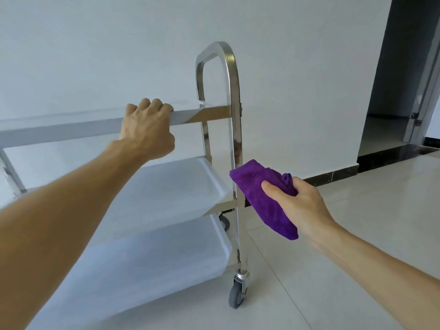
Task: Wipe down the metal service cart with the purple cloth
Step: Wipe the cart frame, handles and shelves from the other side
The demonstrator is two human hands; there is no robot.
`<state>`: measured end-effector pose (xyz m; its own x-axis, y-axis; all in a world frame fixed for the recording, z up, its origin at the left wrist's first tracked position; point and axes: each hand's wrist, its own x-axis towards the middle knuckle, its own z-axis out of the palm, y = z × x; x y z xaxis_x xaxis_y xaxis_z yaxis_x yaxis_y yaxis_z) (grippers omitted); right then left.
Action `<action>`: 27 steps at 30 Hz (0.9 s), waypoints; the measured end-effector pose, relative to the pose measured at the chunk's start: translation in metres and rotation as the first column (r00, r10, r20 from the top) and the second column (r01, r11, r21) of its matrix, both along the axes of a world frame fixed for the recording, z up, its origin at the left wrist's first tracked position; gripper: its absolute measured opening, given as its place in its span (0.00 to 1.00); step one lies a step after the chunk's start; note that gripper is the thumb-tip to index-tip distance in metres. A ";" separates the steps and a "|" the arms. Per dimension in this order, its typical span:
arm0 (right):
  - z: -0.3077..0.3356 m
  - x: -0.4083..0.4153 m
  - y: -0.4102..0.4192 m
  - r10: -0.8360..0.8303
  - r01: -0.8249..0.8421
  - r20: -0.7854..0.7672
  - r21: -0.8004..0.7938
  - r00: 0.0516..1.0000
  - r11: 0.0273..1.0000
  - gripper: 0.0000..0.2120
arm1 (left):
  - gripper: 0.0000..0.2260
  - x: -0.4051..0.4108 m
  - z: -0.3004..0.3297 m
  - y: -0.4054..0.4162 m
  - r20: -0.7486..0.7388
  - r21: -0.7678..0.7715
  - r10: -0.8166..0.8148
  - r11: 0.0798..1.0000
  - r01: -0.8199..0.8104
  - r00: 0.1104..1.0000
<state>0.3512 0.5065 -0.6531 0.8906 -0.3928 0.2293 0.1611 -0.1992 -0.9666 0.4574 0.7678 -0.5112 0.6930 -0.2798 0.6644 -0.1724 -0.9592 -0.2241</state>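
Observation:
The metal service cart stands before me with shiny upright posts, a looped handle at the top and several white shelves. My left hand grips the edge rail of the top shelf, fingers curled over it. My right hand holds the folded purple cloth with thumb on top, and the cloth presses against the near upright post just above the middle shelf. The cloth's lower end hangs free beside the post.
Grey caster wheels carry the cart on a pale tiled floor. A white wall with a dark skirting strip is close behind. An open dark doorway lies at the far right.

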 end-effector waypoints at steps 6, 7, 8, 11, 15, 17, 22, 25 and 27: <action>0.040 -0.026 -0.003 0.016 -0.017 0.075 0.014 0.997 1.000 0.16 | 0.17 -0.086 0.000 0.033 0.048 -0.146 -0.059 0.987 0.065 0.997; 0.046 -0.030 0.001 0.029 -0.030 0.088 0.017 0.996 0.999 0.16 | 0.16 -0.102 0.001 0.039 0.040 -0.164 -0.053 0.985 0.059 0.998; 0.050 -0.033 0.005 0.044 -0.046 0.103 0.022 0.994 0.999 0.15 | 0.16 -0.119 0.002 0.045 0.027 -0.174 -0.043 0.984 0.047 0.999; 0.059 -0.046 0.023 0.091 -0.101 0.172 0.051 0.981 0.994 0.16 | 0.17 -0.170 0.005 0.064 -0.018 -0.161 -0.001 0.987 -0.002 1.000; 0.077 -0.065 0.046 0.177 -0.200 0.274 0.060 0.945 0.978 0.17 | 0.17 -0.238 0.013 0.086 -0.072 -0.234 0.033 0.971 -0.049 0.997; 0.087 -0.076 0.056 0.238 -0.254 0.321 0.010 0.917 0.967 0.15 | 0.15 -0.267 0.020 0.085 -0.044 -0.392 -0.033 0.920 0.013 0.998; 0.118 -0.098 0.087 0.258 -0.277 0.414 -0.015 0.873 0.961 0.14 | 0.16 -0.317 0.064 0.047 0.129 -0.703 -0.304 0.643 0.304 0.944; 0.132 -0.109 0.104 0.245 -0.270 0.478 -0.016 0.844 0.963 0.14 | 0.22 -0.327 0.079 0.024 0.146 -0.694 -0.315 0.643 0.324 0.938; 0.136 -0.116 0.116 0.261 -0.287 0.503 -0.027 0.824 0.958 0.13 | 0.20 -0.334 0.080 0.024 0.199 -0.629 -0.237 0.713 0.310 0.951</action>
<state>0.2354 0.6221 -0.5175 0.7340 -0.1715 0.6571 0.6627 -0.0309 -0.7483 0.1236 0.7914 -0.4316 0.5770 0.0745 0.8133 -0.4627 -0.7908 0.4007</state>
